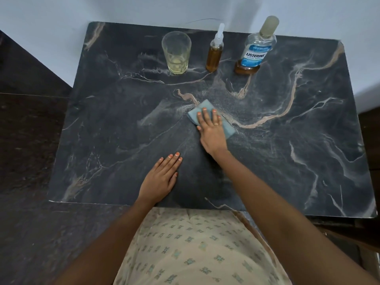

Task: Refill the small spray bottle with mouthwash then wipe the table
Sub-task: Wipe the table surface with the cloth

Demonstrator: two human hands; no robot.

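Over patterned dress [195, 254], rested left hand [162, 177] flat and relaxed on worktop [287, 161], pressed cloth [203, 105] under straight-fingered right hand [211, 130], mid-wipe; likely needed sweeping toward edges next.

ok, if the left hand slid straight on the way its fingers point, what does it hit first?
Probably the blue cloth, at its near-left edge by the thumb of the right hand. Only bare table lies ahead of the left hand before that.

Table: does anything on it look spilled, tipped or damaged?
Nothing stands out. The glass, spray bottle and mouthwash bottle stand upright at the back, and no puddle shows. The right hand presses the cloth flat.
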